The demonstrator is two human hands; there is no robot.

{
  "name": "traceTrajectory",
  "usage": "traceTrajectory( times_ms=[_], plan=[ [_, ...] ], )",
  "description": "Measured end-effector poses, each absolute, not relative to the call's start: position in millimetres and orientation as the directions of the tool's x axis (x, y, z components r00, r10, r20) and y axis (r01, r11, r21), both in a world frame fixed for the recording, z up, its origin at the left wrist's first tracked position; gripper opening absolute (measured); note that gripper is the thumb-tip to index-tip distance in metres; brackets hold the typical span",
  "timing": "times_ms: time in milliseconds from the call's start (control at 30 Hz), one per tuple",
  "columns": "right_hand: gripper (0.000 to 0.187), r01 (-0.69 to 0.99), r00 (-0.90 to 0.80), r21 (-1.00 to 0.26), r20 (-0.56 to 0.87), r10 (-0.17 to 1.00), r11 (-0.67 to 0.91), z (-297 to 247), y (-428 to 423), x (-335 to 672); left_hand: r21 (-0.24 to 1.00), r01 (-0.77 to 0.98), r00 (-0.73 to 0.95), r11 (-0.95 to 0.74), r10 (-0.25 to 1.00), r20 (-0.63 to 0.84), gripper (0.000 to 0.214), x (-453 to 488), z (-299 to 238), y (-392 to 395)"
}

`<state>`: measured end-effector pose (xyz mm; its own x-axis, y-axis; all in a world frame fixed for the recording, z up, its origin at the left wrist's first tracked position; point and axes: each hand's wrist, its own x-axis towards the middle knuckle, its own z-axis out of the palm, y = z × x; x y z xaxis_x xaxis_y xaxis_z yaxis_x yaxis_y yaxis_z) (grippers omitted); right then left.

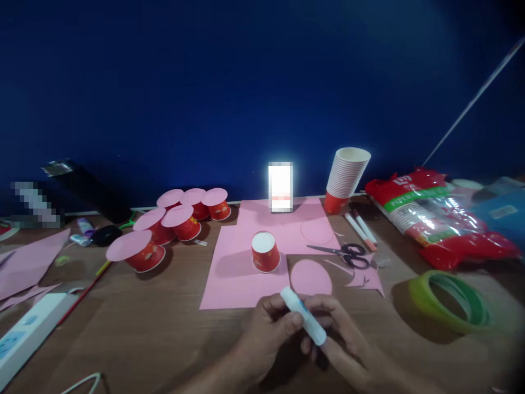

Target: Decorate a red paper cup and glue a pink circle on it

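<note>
A white glue stick (305, 317) lies slanted between my two hands, close to the table's front. The thumb and fingers of my left hand (268, 334) close on its upper part. My right hand (344, 339) has its fingers curled round the lower end. Just beyond them, a pink paper circle (310, 278) rests flat on the table. An upside-down red paper cup (266, 257) stands on a pink paper sheet (233, 273), its pale base facing up. Black-handled scissors (344, 253) lie to the right, touching pink paper scraps (371, 279).
At the left stand several red cups topped with pink circles (129, 245). A cup stack (348, 175), two markers (361, 230), a red plastic pack (435, 213) and a tape roll (451, 301) are on the right. A power strip (36, 323) occupies the left front; a lit phone (281, 186) stands behind.
</note>
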<state>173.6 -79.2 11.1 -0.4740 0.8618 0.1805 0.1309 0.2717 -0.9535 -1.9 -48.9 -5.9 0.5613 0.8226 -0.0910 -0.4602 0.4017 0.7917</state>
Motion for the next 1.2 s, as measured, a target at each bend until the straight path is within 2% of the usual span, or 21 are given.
traceTrajectory(
  times_ms=[100, 167, 233, 367, 567, 700, 933, 1200],
  plan=[
    [0.055, 0.221, -0.396, -0.914, 0.234, 0.888, 0.340, 3.5, -79.4, 170.5, 0.863, -0.405, 0.456, 0.303, 0.885, -0.097, 0.028, -5.1, -1.6, -47.6],
    [0.058, 0.319, -0.349, -0.851, 0.304, 0.887, 0.417, -4.5, -79.7, 170.1, 0.941, -0.282, 0.340, 0.187, 0.937, -0.084, 0.025, -7.5, 2.5, -47.0],
    [0.050, 0.386, -0.320, -0.808, 0.335, 0.886, 0.445, -13.4, -79.3, 170.4, 0.980, -0.168, 0.308, 0.108, 0.950, -0.052, 0.023, -9.0, 5.4, -46.8],
    [0.023, 0.481, -0.294, -0.797, 0.247, 0.923, 0.366, -24.2, -76.5, 170.9, 0.997, -0.053, 0.303, 0.055, 0.952, -0.036, 0.019, -8.4, 3.9, -47.2],
    [0.020, 0.425, -0.361, -0.838, 0.189, 0.913, 0.341, -16.0, -74.9, 170.0, 0.996, -0.077, 0.304, 0.046, 0.952, -0.021, 0.016, -5.5, 0.3, -49.1],
    [0.026, 0.418, -0.362, -0.847, 0.177, 0.915, 0.329, -15.3, -75.9, 169.5, 0.999, -0.047, 0.305, 0.022, 0.952, -0.006, 0.015, -5.0, 1.3, -50.3],
    [0.032, 0.389, -0.348, -0.891, 0.091, 0.933, 0.232, -18.4, -76.4, 168.9, 0.997, -0.031, 0.300, 0.072, 0.952, -0.059, 0.016, -3.8, -0.5, -50.8],
    [0.027, 0.382, -0.340, -0.910, 0.021, 0.940, 0.159, -15.0, -75.2, 167.9, 0.995, -0.017, 0.307, 0.101, 0.947, -0.091, 0.017, -4.7, -5.2, -49.8]
  ],
)
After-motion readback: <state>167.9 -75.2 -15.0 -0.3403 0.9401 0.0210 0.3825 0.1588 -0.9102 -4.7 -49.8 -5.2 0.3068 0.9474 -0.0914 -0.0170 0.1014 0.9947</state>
